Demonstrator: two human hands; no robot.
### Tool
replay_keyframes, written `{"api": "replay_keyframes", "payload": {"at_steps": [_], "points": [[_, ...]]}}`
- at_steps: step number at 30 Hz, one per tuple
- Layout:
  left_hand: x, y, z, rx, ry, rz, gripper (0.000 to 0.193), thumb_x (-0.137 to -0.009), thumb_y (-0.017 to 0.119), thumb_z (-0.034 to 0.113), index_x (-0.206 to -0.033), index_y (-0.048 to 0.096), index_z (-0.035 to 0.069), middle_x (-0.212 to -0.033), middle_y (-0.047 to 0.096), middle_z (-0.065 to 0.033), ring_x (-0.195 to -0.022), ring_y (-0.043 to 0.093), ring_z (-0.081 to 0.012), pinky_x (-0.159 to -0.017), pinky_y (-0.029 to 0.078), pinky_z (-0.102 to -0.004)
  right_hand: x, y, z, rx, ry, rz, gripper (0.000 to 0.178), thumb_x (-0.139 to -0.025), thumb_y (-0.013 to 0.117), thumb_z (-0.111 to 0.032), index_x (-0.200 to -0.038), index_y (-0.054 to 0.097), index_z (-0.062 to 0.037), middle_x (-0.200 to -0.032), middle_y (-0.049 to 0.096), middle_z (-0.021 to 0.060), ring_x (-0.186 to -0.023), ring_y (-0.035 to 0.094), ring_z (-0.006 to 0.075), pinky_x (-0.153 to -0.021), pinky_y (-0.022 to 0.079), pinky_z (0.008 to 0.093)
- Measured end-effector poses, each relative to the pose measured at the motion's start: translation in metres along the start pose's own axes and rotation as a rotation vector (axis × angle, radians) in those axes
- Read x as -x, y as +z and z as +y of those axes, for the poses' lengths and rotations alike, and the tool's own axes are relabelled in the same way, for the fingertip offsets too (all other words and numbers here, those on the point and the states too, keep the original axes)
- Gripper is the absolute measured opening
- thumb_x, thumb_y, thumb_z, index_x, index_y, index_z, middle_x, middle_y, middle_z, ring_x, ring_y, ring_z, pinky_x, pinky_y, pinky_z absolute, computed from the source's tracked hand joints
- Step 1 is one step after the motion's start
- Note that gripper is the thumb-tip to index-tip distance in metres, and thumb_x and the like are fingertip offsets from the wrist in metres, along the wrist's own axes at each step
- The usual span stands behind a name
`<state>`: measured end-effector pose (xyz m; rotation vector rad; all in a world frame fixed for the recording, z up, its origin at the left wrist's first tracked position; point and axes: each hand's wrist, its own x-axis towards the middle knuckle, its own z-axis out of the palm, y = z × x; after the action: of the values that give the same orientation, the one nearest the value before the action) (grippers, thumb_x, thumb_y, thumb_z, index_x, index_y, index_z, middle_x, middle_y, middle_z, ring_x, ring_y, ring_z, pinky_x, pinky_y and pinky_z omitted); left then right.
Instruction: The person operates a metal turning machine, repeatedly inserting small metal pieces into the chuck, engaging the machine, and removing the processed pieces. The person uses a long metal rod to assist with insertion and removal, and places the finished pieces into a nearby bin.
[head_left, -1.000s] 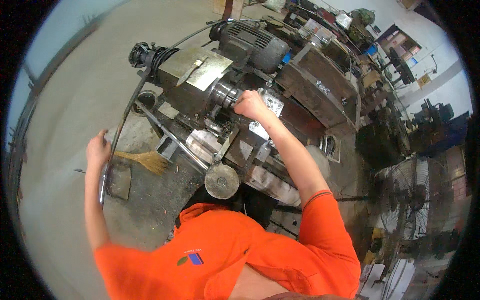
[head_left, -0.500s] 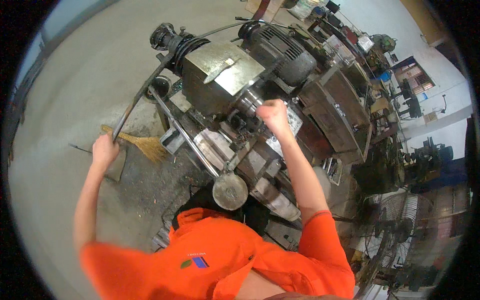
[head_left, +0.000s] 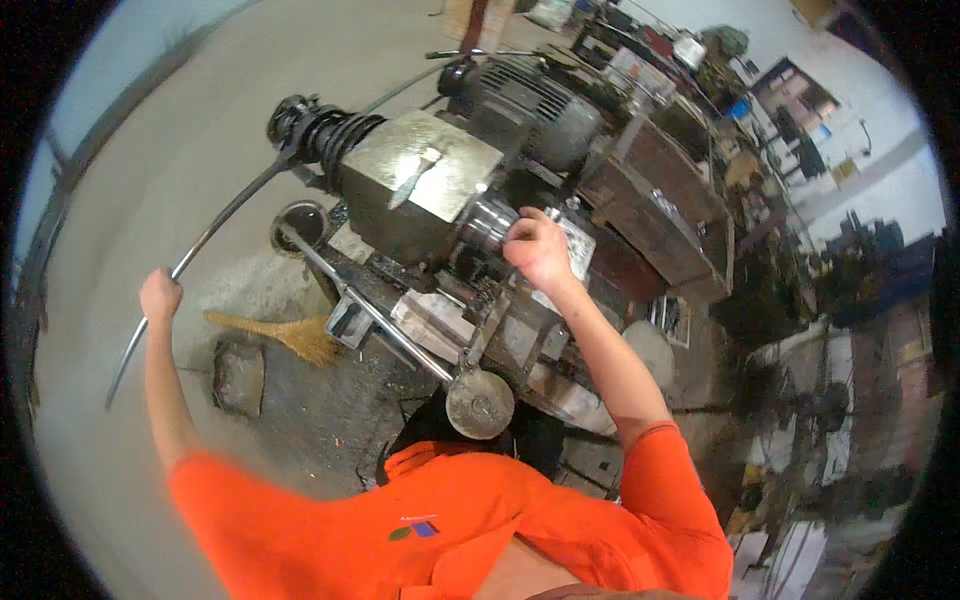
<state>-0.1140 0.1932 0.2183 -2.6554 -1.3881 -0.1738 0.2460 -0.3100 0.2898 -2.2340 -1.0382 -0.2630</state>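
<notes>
My left hand is out at the far left, wrapped round a long, thin metal bar. One end of the bar sticks out below my fist; upward it runs to the black grooved pulley on the lathe's headstock. At the other side of the headstock, my right hand is at the end of the shiny round spindle. Its fingers are curled there, and whatever lies within them is hidden. On the metal headstock cover lies a flat brush.
A silver lever slants across the front to a round metal knob or disc near my body. A straw broom lies on the floor. An electric motor and a rusty metal box stand behind.
My left hand has moved outward to the left along with the bar, whose lower end now shows below the fist. My right hand stays at the spindle, its fingers more visible. The view has shifted.
</notes>
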Motion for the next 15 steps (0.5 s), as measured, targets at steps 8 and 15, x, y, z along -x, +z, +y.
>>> {"api": "replay_keyframes", "payload": {"at_steps": [8,15], "points": [[0.084,0.130,0.165,0.722,0.080,-0.205,0.037,-0.073,0.060,0.019,-0.102,0.059,-0.004,-0.087,0.064,-0.0171,-0.078,0.062,-0.0253,-0.068,0.048,-0.0369,0.126,-0.080,-0.008,-0.086,0.066,-0.011,0.021,-0.053,0.062,-0.012,-0.074,0.060,-0.0065,-0.126,0.047,0.0170,-0.099,0.055,0.0332,-0.084,0.046,0.0382],[0.115,0.121,0.239,-0.161,0.794,-0.305,0.033,-0.070,0.068,0.025,-0.101,0.061,0.018,-0.089,0.064,-0.0080,-0.080,0.062,-0.0244,-0.066,0.051,-0.0377,0.265,-0.168,0.055,0.148,0.520,0.036,0.025,-0.054,0.057,-0.005,-0.078,0.064,-0.0046,-0.117,0.055,0.0177,-0.100,0.057,0.0322,-0.082,0.046,0.0334]]}}
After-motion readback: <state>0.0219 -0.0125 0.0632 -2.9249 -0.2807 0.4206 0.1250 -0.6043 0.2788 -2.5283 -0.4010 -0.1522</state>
